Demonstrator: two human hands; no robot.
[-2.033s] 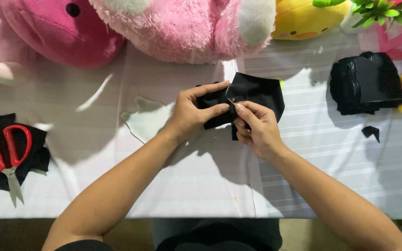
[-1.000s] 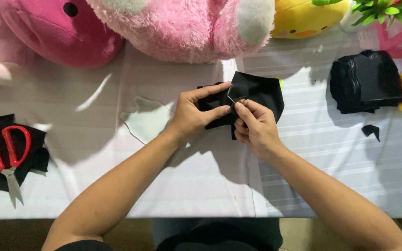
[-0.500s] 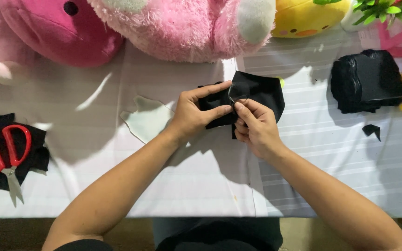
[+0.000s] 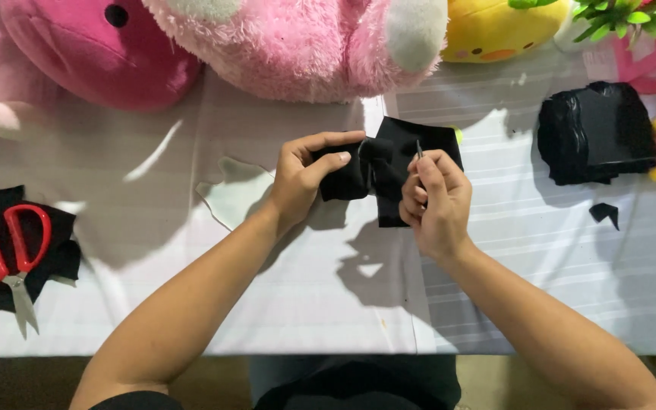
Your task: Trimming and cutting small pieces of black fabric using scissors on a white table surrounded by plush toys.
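Left hand (image 4: 301, 178), grip pinched shut on a piece of black fabric (image 4: 389, 171), held just above the white tabletop (image 4: 305, 296); right hand (image 4: 434, 201), grip pressed together on a thin needle (image 4: 418, 149) at the fabric's upper edge; red-handled scissors (image 4: 5, 250) on black cloth (image 4: 47, 262) far left; folded black bundle (image 4: 594, 133) well apart at right, small black scrap (image 4: 605, 214) below it; pink plush toys (image 4: 298, 45) and yellow plush (image 4: 499, 29) along the far edge.

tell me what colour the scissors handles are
Red. The scissors lie on black fabric at the table's left edge, clearest in the head view.
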